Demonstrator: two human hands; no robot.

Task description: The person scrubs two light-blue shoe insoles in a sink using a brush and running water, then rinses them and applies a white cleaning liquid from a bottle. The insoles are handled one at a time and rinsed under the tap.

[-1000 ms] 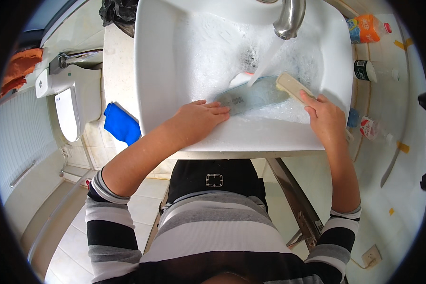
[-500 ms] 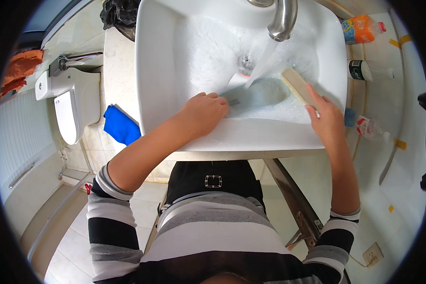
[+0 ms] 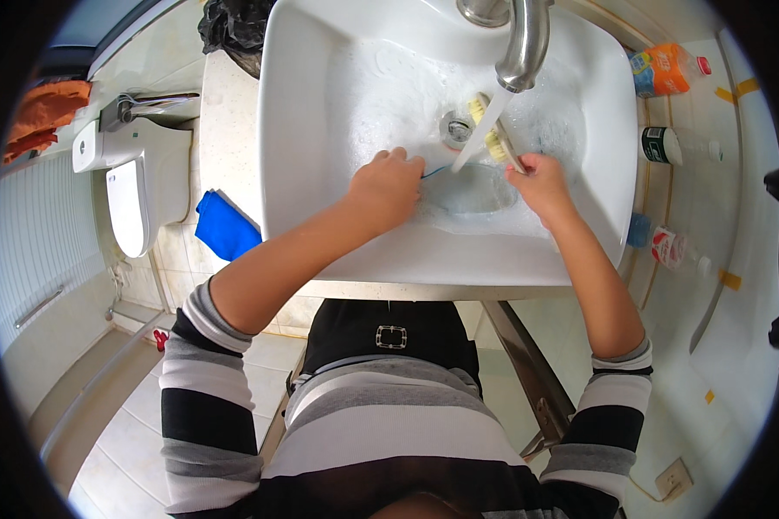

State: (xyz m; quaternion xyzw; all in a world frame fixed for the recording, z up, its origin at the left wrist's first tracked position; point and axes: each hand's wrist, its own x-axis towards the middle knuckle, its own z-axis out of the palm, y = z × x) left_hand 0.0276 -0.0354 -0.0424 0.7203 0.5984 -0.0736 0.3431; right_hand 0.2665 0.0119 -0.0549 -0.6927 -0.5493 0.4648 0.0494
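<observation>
Inside the white sink (image 3: 290,173), my left hand (image 3: 388,192) grips the left end of a pale blue-grey, flat, sole-shaped piece (image 3: 472,192). A thin blue edge runs along its far side, and its exact kind cannot be made out. Fingers of my right hand (image 3: 541,186) are closed round the near end of a scrub brush (image 3: 499,145) with pale yellow bristles. The brush stands on its side, bristles facing left, past the far edge of the piece. Water from the metal faucet (image 3: 525,52) falls between the brush and the piece.
Suds cover the basin round the drain (image 3: 455,128). A blue cloth (image 3: 225,227) lies on the counter to the left, with a black plastic bag (image 3: 232,35) behind it. Several bottles line the right side, among them an orange-labelled bottle (image 3: 666,69). A toilet (image 3: 138,186) stands farther left.
My right hand has moved left and turned the brush, bringing its bristles into view near the faucet stream. My left hand still grips the piece, which now lies at a different tilt.
</observation>
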